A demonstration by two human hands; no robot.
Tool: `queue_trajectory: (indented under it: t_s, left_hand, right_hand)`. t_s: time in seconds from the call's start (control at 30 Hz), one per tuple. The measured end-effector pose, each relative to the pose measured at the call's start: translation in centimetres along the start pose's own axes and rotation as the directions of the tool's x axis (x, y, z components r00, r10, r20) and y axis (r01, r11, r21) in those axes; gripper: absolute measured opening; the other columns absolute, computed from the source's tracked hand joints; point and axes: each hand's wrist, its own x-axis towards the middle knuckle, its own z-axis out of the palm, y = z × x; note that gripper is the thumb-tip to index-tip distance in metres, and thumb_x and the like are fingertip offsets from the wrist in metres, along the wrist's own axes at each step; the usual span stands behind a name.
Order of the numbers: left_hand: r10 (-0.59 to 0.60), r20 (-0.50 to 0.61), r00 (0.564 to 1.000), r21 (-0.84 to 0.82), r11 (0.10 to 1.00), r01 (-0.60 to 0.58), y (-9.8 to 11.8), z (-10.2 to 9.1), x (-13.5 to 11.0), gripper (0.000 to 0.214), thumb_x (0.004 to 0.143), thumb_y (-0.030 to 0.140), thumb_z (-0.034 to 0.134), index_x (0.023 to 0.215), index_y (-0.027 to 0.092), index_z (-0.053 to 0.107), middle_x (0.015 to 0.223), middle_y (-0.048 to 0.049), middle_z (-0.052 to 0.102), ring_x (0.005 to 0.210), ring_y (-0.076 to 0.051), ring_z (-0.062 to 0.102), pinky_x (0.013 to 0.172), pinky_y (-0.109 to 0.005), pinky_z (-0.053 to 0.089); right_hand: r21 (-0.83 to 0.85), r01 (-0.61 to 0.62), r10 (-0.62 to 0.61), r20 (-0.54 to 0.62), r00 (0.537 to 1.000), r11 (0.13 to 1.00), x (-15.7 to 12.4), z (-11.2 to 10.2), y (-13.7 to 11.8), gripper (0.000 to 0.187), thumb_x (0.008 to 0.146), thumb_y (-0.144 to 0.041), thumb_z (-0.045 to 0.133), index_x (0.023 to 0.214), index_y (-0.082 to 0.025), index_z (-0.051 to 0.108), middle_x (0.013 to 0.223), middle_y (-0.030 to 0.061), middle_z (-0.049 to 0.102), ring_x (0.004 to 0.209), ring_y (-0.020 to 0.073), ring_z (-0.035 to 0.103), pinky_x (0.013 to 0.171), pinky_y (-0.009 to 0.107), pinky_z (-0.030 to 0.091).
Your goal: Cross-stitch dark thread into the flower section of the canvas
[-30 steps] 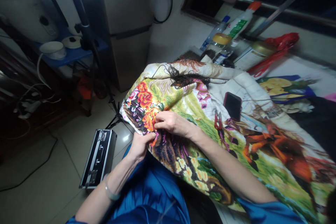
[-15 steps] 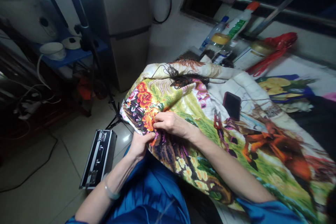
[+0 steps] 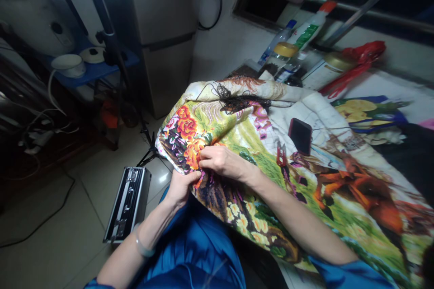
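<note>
A large cross-stitch cloth (image 3: 230,133) with orange roses, yellow flowers and a reddish-brown horse drapes over the table and hangs toward my lap. My left hand (image 3: 181,187) grips its near left edge, thumb on top and fingers hidden underneath. Just above, my right hand (image 3: 217,160) is closed in a pinch over the orange flowers; what its fingertips hold is too small to make out. A bundle of dark thread (image 3: 246,101) lies on the far fold. Red thread snips (image 3: 281,154) and a dark phone (image 3: 300,136) rest on the cloth right of my right hand.
Bottles and jars (image 3: 283,49) stand at the back by the wall, beside a red plastic bag (image 3: 362,56). On the floor to the left sit a black and silver case (image 3: 127,205) and a tripod (image 3: 144,131). A fridge (image 3: 166,40) stands behind.
Almost nothing differs. My right hand has shifted very slightly to the right over the flowers; my left hand keeps its grip on the edge.
</note>
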Motion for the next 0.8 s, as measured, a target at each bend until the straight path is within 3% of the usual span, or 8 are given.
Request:
queue_trajectory:
  t_s: [0.3, 0.47, 0.67, 0.73, 0.8]
  left_hand:
    - [-0.052, -0.009, 0.999, -0.060, 0.997, 0.052, 0.5, 0.4, -0.2, 0.047, 0.046, 0.015, 0.083, 0.092, 0.015, 0.072, 0.091, -0.0061, 0.076, 0.090, -0.025, 0.068, 0.090, -0.039, 0.050]
    - [-0.096, -0.048, 0.994, -0.126, 0.988, 0.089, 0.5, 0.3, -0.3, 0.036, 0.047, 0.019, 0.083, 0.082, 0.015, 0.072, 0.078, -0.0038, 0.075, 0.079, -0.023, 0.069, 0.086, -0.038, 0.052]
    - [-0.141, -0.077, 0.987, -0.138, 0.982, 0.129, 0.2, 0.2, -0.3, 0.031, 0.044, 0.019, 0.084, 0.072, 0.015, 0.071, 0.069, -0.0020, 0.073, 0.070, -0.021, 0.068, 0.080, -0.037, 0.054]
    - [-0.145, -0.086, 0.986, -0.128, 0.983, 0.134, 0.2, 0.2, -0.3, 0.031, 0.043, 0.019, 0.084, 0.071, 0.015, 0.071, 0.072, -0.0038, 0.074, 0.073, -0.023, 0.069, 0.081, -0.038, 0.054]
    - [-0.146, -0.102, 0.984, -0.121, 0.984, 0.133, 0.1, 0.2, -0.4, 0.032, 0.043, 0.019, 0.084, 0.072, 0.014, 0.071, 0.074, -0.0050, 0.075, 0.076, -0.025, 0.070, 0.083, -0.039, 0.054]
  right_hand:
    - [0.020, -0.012, 0.014, -0.119, 0.993, 1.000, -0.3, 0.0, -0.1, 0.033, 0.099, -0.016, 0.039, 0.079, -0.015, 0.066, 0.077, 0.0042, 0.056, 0.069, 0.0137, 0.049, 0.063, 0.025, 0.036]
    - [0.026, -0.007, 0.011, -0.148, 0.989, 1.000, -0.7, -0.2, -1.9, 0.029, 0.097, -0.010, 0.035, 0.091, -0.011, 0.063, 0.081, 0.0079, 0.060, 0.075, 0.0158, 0.052, 0.068, 0.026, 0.042]
    - [-0.132, -0.060, 0.026, -0.247, 0.969, 0.989, -1.3, 0.8, -4.3, 0.028, 0.097, -0.012, 0.038, 0.081, -0.014, 0.061, 0.084, 0.0091, 0.065, 0.070, 0.0163, 0.053, 0.062, 0.029, 0.041]
    - [-0.078, -0.084, 0.053, -0.337, 0.940, 0.993, -1.2, 1.5, -5.1, 0.027, 0.097, -0.012, 0.039, 0.081, -0.015, 0.060, 0.095, 0.0117, 0.067, 0.074, 0.0157, 0.057, 0.063, 0.029, 0.044]
    - [0.152, -0.049, 0.108, -0.405, 0.908, 0.987, -1.4, 1.6, -6.1, 0.025, 0.098, -0.015, 0.037, 0.084, -0.016, 0.058, 0.100, 0.0117, 0.068, 0.076, 0.0148, 0.061, 0.063, 0.028, 0.048]
